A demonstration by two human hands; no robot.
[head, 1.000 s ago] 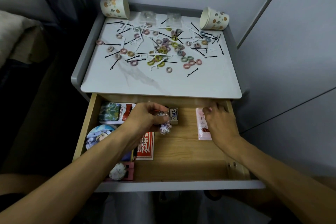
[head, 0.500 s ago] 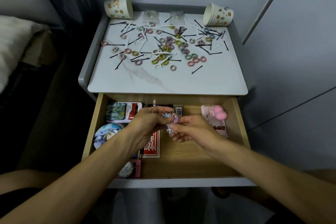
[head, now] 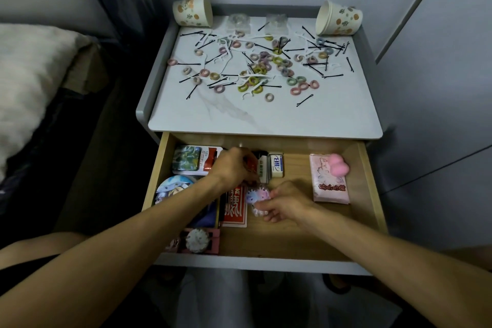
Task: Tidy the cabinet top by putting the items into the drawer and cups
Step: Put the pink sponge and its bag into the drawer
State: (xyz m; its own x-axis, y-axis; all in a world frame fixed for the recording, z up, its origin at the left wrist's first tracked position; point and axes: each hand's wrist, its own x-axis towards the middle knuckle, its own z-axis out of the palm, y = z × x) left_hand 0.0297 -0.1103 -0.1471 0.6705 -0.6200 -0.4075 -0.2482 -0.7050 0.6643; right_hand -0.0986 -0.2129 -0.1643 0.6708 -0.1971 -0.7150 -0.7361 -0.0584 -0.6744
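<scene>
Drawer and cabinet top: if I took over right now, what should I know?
Left hand: reaching among things at the back of the drawer; grip unclear.
Right hand: pinches a small pastel charm low over the drawer floor.
Done: several items lie in the drawer.
Left: hair ties and hairpins are scattered over the cabinet top; the far-left cup and far-right cup lie tipped on their sides.
</scene>
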